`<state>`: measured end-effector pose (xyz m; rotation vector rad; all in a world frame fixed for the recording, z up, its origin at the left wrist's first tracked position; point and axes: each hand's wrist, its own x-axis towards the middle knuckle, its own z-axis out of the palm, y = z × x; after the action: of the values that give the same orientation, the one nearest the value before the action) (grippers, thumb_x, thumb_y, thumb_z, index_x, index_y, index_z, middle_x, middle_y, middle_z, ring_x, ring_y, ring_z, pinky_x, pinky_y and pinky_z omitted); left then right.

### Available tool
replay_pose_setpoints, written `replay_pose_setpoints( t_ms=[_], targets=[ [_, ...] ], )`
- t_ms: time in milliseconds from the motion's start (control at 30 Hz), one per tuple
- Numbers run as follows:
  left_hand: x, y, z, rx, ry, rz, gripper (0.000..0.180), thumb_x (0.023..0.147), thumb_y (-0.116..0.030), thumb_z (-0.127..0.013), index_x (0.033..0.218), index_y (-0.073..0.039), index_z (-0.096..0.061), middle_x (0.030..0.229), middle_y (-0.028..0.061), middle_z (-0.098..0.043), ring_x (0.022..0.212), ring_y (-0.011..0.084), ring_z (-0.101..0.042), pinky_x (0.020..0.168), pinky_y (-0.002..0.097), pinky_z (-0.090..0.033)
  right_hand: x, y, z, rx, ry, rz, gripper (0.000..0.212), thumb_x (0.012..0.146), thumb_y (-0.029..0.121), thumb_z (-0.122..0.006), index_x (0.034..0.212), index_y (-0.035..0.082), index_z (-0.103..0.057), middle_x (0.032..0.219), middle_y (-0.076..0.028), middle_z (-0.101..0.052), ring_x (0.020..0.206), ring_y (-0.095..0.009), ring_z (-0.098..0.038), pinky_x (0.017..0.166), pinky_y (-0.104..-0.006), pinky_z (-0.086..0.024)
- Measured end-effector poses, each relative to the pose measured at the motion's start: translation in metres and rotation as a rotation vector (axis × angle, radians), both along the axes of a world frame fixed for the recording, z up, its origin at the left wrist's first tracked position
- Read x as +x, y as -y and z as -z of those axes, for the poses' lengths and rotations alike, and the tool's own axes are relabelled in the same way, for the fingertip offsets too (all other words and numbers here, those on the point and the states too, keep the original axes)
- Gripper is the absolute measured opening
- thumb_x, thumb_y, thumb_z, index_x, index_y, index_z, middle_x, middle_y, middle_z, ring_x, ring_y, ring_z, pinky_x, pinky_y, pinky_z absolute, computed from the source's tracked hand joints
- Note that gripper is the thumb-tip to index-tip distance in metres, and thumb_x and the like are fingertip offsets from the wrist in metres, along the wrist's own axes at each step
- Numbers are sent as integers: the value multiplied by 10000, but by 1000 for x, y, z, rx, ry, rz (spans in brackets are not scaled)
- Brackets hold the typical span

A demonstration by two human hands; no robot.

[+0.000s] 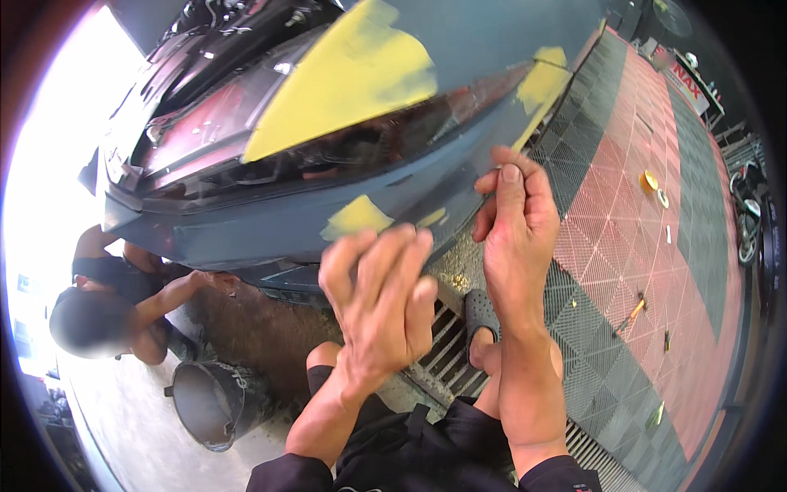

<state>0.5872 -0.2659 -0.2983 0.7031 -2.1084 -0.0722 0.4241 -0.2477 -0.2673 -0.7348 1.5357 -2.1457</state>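
A car front with a blue-grey bumper (246, 225) fills the upper middle. Large yellow patches, seemingly body filler, cover parts of it, such as the fender patch (344, 82) and a smaller bumper patch (359, 216). Between them runs a long dark headlight (361, 143). My left hand (381, 299) is raised before the lower bumper, fingers loosely bent and apart, slightly blurred, with nothing visible in it. Beside the bumper's right corner, my right hand (520, 213) has its thumb and index finger pressed together; anything between them is too small to make out.
At the left a co-worker (98, 303) crouches, reaching under the bumper. Nearby stands a black bucket (246, 406). A floor grate (447, 348) runs by my grey clog (482, 316). Tape rolls (649, 181) and an orange-handled tool (634, 313) lie on red and grey tiles (607, 246).
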Motion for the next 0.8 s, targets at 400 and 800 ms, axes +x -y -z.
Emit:
replay_pose_setpoints(
  t_ms=[400, 800],
  targets=[
    [177, -136, 181, 607, 566, -232, 589, 929, -292, -806, 1414, -9, -628, 1490, 226, -574, 1435, 458, -478, 1197, 569, -377, -8, -13, 0, 91, -47, -38, 275, 1114, 255, -703, 1126, -16, -749, 728, 61, -598, 614, -1, -468, 533, -206, -347],
    [227, -185, 231, 1026, 443, -554, 1021, 947, -470, -788, 1694, -9, -267, 1691, 413, -244, 1513, 597, -316, 1237, 642, -336, 18, 3, 15, 393, -650, -96, 529, 997, 24, -664, 1522, 69, -615, 934, -144, -721, 701, -304, -705, 655, -402, -575]
  ],
)
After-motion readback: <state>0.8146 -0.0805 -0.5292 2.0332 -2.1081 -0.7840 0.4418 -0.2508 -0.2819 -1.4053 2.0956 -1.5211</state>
